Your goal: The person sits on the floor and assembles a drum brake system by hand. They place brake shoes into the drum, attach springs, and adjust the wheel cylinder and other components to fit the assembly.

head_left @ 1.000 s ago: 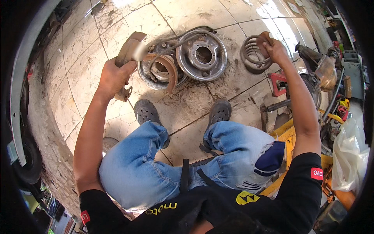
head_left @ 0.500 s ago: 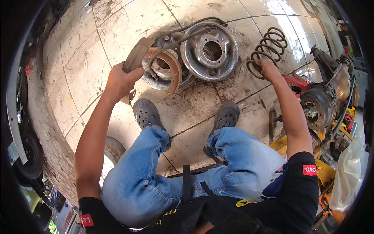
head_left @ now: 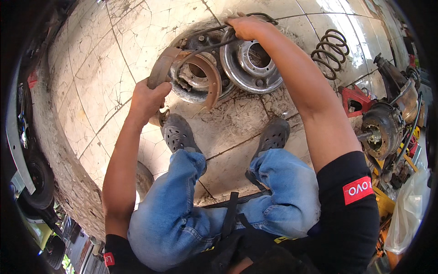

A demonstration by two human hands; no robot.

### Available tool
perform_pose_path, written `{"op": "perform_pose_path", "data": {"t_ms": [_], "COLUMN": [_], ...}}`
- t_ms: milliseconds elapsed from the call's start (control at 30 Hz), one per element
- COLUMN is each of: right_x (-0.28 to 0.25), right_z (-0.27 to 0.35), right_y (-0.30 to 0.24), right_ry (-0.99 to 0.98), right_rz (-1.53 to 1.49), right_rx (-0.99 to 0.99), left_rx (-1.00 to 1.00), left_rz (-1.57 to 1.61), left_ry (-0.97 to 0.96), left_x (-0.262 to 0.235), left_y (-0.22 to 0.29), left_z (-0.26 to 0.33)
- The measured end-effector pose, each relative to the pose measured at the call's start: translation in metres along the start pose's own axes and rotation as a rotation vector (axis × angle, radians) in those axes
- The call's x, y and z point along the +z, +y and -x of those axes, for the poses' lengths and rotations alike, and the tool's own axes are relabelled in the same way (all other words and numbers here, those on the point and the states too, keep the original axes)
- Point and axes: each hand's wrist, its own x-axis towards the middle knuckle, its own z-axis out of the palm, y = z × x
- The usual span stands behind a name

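A curved, rusty brake shoe [head_left: 160, 68] is held in my left hand [head_left: 148, 101], with the thumb across its near end. Another curved brake shoe [head_left: 213, 78] lies to its right over a dirty wheel rim [head_left: 190, 93]. My right hand [head_left: 246, 28] reaches across to the far side of the shiny steel wheel rim [head_left: 244, 75]. Its fingers are closed around a dark, bent cable [head_left: 213, 46] that loops over both rims. Part of the cable is hidden under that hand. A dark coil spring [head_left: 333, 50] lies on the floor to the right, with no hand on it.
At right stand a red metal stand [head_left: 355, 101] and a greasy axle with a brake drum [head_left: 381, 128]. A clear plastic bag [head_left: 408, 214] hangs lower right. Both shoes [head_left: 179, 132] rest on the cracked tile floor [head_left: 98, 68]. Tyres [head_left: 39, 180] are at the far left.
My right hand has let go of the coil spring, which now lies on the floor, and moved left to the cable. My left hand still holds the brake shoe.
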Motion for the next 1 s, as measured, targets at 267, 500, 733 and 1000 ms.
{"op": "perform_pose_path", "data": {"t_ms": [267,500,733,1000], "right_x": [-0.004,-0.028,-0.088,0.005], "right_z": [-0.013,0.059,0.172,0.296], "right_y": [-0.019,0.022,-0.001,0.002], "right_ry": [-0.400,-0.361,0.026,0.187], "right_rz": [0.381,0.191,0.107,0.050], "right_rx": [0.032,-0.153,-0.250,-0.309], "left_rx": [-0.023,-0.081,-0.114,-0.013], "left_rz": [0.030,0.105,0.084,0.100], "left_ry": [-0.058,-0.018,0.053,0.069], "left_x": [-0.001,-0.011,-0.019,-0.017], "left_y": [-0.012,-0.030,-0.041,-0.024], "left_z": [0.009,0.007,0.006,0.012]}}
